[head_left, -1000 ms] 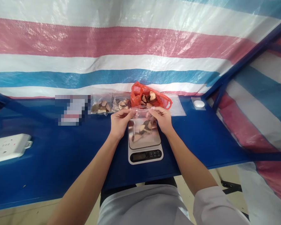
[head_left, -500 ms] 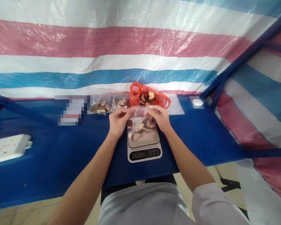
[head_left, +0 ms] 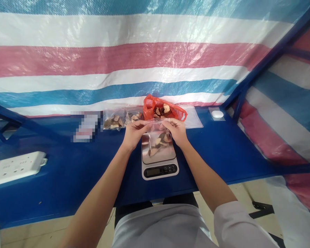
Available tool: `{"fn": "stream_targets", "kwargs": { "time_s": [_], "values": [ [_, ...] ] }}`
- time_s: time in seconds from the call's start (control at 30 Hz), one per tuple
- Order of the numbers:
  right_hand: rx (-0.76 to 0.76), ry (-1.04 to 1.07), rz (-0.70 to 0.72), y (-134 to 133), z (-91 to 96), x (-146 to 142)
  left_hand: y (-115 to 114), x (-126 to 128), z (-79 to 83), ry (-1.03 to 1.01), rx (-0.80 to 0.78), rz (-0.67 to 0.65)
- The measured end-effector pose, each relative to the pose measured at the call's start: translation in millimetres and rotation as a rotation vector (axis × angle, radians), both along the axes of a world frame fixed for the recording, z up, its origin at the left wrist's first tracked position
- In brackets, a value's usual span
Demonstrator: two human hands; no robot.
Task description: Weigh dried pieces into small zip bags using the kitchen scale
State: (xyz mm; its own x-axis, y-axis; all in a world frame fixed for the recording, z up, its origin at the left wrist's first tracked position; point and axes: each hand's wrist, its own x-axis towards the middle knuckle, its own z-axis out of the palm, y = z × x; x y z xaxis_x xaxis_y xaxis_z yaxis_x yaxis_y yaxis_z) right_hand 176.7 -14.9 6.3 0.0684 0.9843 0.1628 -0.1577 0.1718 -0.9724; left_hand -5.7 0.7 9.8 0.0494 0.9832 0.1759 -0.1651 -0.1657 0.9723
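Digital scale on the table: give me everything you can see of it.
The scale has a white, plastic-looking body with rounded corners and a shiny, metal-looking platform edged in dark trim. The black control strip along its near side carries a display at left, no reading legible, and three round buttons at right. It sits flat on the blue table. A clear bag of brownish pieces overlaps the platform; whether it touches isn't clear.

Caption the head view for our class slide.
Left hand and right hand pinch a clear bag of slices at a scale.
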Motion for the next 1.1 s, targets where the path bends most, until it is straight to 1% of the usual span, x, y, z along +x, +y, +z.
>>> {"fn": "stream_targets", "kwargs": {
  "time_s": [0.07, 0.13, 0.23, 0.37, 0.47, 0.67, 0.8, 0.97, 1.1],
  "values": [
    [0.002, 0.012, 0.000, -0.4, 1.0, -0.3, 3.9, 0.4, 3.9, 0.004, 0.004, -0.033],
    [-0.009, 0.043, 0.002, -0.5, 1.2, -0.7, 7.5, 0.4, 4.7, 0.022, 0.035, -0.029],
    [-0.037, 0.061, 0.004, 0.0, -0.1, -1.0, 10.0, -0.1, 0.3, 0.018, 0.052, -0.034],
    [-0.046, 0.022, 0.026, 0.7, -2.7, -0.7, 7.8, -1.5, -7.1, -0.034, 0.000, -0.064],
    [-0.066, 0.028, 0.049, 0.5, -3.3, -0.6, 5.7, -2.9, -9.0, -0.047, -0.021, -0.054],
    [-0.021, 0.011, 0.011, -0.5, -3.9, -0.6, 4.9, -6.5, -14.1, 0.000, -0.021, -0.064],
    [-0.010, 0.026, 0.023, -1.5, -7.0, -1.0, 3.0, -7.1, -16.8, 0.012, 0.024, -0.035],
    [0.011, -0.014, 0.085, -5.5, -9.5, -2.3, 0.4, -6.8, -16.8, 0.061, 0.112, 0.030],
    [0.034, -0.034, 0.078, -8.0, -5.8, -2.7, -0.6, -7.0, -15.9, 0.094, 0.134, 0.016]
  ]
}}
